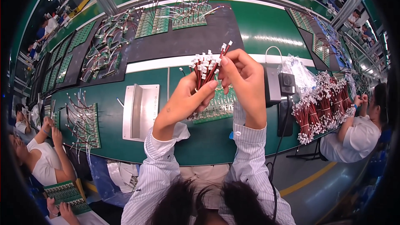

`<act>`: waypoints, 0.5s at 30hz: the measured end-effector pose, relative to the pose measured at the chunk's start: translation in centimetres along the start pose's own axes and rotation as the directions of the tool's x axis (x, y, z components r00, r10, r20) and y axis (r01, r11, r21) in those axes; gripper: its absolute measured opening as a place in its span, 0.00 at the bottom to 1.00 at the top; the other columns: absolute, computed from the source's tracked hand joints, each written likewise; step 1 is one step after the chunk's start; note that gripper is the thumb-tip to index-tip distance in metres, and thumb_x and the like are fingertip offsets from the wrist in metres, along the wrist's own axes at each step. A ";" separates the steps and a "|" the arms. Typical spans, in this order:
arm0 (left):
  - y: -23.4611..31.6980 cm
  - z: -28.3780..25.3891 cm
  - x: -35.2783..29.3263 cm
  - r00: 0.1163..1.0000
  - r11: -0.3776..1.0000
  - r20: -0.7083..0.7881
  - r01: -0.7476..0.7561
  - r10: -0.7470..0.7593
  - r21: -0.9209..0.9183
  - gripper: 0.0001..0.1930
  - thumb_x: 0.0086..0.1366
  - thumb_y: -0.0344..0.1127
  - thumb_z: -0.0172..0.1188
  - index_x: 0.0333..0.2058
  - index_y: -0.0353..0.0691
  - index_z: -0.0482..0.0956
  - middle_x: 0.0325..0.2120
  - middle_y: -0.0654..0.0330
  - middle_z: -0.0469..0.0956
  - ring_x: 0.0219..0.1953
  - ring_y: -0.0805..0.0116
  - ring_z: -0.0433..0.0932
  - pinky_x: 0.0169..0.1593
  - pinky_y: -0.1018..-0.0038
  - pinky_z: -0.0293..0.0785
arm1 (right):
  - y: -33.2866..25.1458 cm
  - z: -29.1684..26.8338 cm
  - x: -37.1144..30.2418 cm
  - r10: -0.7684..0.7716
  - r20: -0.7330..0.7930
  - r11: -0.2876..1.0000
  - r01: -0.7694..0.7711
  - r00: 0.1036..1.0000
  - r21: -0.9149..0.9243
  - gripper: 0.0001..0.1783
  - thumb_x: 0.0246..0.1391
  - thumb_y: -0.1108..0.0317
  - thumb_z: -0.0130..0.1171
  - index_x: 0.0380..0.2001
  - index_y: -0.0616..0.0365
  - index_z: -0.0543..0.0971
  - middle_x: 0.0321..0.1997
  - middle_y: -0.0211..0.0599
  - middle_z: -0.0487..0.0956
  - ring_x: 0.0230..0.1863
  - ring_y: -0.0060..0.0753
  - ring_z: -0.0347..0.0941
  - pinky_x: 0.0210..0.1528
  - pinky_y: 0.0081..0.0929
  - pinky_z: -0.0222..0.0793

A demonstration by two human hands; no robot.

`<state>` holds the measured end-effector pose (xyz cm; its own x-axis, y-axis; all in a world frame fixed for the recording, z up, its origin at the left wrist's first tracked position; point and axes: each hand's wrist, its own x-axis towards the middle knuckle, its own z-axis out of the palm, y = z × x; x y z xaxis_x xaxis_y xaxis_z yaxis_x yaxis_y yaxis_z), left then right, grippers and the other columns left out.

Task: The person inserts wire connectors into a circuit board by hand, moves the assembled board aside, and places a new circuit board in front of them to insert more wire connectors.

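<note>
My left hand (187,98) is closed around a bundle of dark red wire leads (203,71) with white plug connectors on their upper ends. At the bundle's right side, my right hand (243,77) pinches one or two of these leads (225,50), whose white ends stand higher than the others. Beneath both hands a green circuit board panel (216,110) lies on the green bench, partly hidden by the hands. Left of my hands stands a bent metal plate (141,112).
Several bundles of red leads (321,108) lie at the right, near a black adapter box (287,84) and cable. A wired board panel (85,125) lies at the left. Black mats (183,43) behind bear more panels. Co-workers sit at both sides (354,135).
</note>
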<state>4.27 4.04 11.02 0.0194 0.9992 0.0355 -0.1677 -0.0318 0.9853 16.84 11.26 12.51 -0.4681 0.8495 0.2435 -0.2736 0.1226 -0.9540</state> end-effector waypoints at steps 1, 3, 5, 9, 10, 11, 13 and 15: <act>-0.1 0.0 0.0 1.000 1.000 0.000 0.020 -0.020 0.003 0.10 0.60 0.35 0.49 0.34 0.34 0.66 0.13 0.69 0.62 0.12 0.84 0.60 0.14 0.86 0.54 | 0.1 0.0 0.0 -0.010 -0.014 1.000 0.010 1.000 -0.008 0.10 0.50 0.67 0.52 0.23 0.63 0.70 0.16 0.27 0.70 0.14 0.11 0.62 0.12 0.10 0.55; 0.2 0.2 -0.2 0.999 0.999 -0.002 0.041 -0.041 0.009 0.10 0.59 0.35 0.49 0.34 0.34 0.66 0.13 0.69 0.63 0.12 0.84 0.60 0.14 0.86 0.54 | 0.2 -0.3 0.2 -0.025 0.002 1.000 0.025 1.000 -0.009 0.10 0.50 0.66 0.52 0.22 0.62 0.70 0.15 0.27 0.70 0.14 0.11 0.62 0.12 0.10 0.55; 0.6 0.6 -0.3 0.999 0.991 0.011 0.047 -0.049 0.125 0.10 0.59 0.36 0.50 0.34 0.34 0.66 0.13 0.69 0.63 0.12 0.84 0.60 0.14 0.86 0.55 | 0.3 -0.6 0.2 -0.040 0.016 0.999 0.041 0.999 -0.012 0.11 0.51 0.65 0.52 0.22 0.62 0.70 0.14 0.26 0.69 0.13 0.11 0.61 0.12 0.10 0.54; 0.4 0.4 -0.1 0.999 0.997 0.013 0.044 -0.045 0.066 0.10 0.59 0.36 0.50 0.33 0.35 0.65 0.13 0.69 0.62 0.12 0.84 0.60 0.14 0.85 0.55 | 0.3 -0.9 0.2 0.019 0.020 1.000 -0.019 1.000 -0.014 0.12 0.51 0.63 0.51 0.21 0.61 0.71 0.13 0.26 0.68 0.12 0.11 0.61 0.11 0.10 0.54; 0.1 0.2 0.0 0.999 0.997 0.014 0.044 -0.045 0.065 0.10 0.59 0.36 0.50 0.33 0.35 0.65 0.13 0.69 0.62 0.12 0.84 0.60 0.14 0.85 0.55 | 0.3 -1.0 0.2 0.027 0.010 1.000 -0.027 1.000 -0.013 0.12 0.51 0.63 0.51 0.21 0.61 0.71 0.13 0.26 0.68 0.12 0.11 0.61 0.11 0.10 0.54; -0.1 0.1 0.0 1.000 1.000 0.003 0.029 -0.029 -0.013 0.10 0.59 0.36 0.49 0.33 0.35 0.65 0.13 0.69 0.62 0.12 0.84 0.60 0.14 0.85 0.55 | 0.1 -1.0 0.2 0.027 0.011 1.000 -0.027 1.000 -0.012 0.12 0.51 0.63 0.51 0.21 0.61 0.71 0.13 0.26 0.68 0.12 0.11 0.61 0.11 0.10 0.54; -0.1 -0.1 -0.1 1.000 0.996 -0.011 0.011 -0.012 -0.089 0.10 0.60 0.36 0.49 0.33 0.35 0.65 0.13 0.69 0.62 0.12 0.84 0.59 0.14 0.85 0.55 | -0.2 -1.1 0.3 0.015 0.026 0.999 -0.014 1.000 -0.044 0.12 0.51 0.63 0.51 0.22 0.61 0.71 0.13 0.26 0.68 0.12 0.12 0.61 0.12 0.10 0.55; -0.1 -0.2 -0.1 1.000 0.996 0.011 0.013 -0.012 -0.091 0.09 0.60 0.36 0.48 0.32 0.36 0.64 0.12 0.69 0.62 0.11 0.84 0.59 0.14 0.85 0.55 | -0.2 -0.9 0.4 0.005 0.001 1.000 -0.005 1.000 -0.015 0.12 0.51 0.63 0.51 0.22 0.61 0.71 0.13 0.27 0.69 0.13 0.12 0.62 0.12 0.10 0.55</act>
<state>4.10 3.97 10.94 0.0323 0.9991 0.0258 -0.2565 -0.0167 0.9664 17.53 12.01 12.63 -0.4704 0.8495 0.2391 -0.2592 0.1260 -0.9576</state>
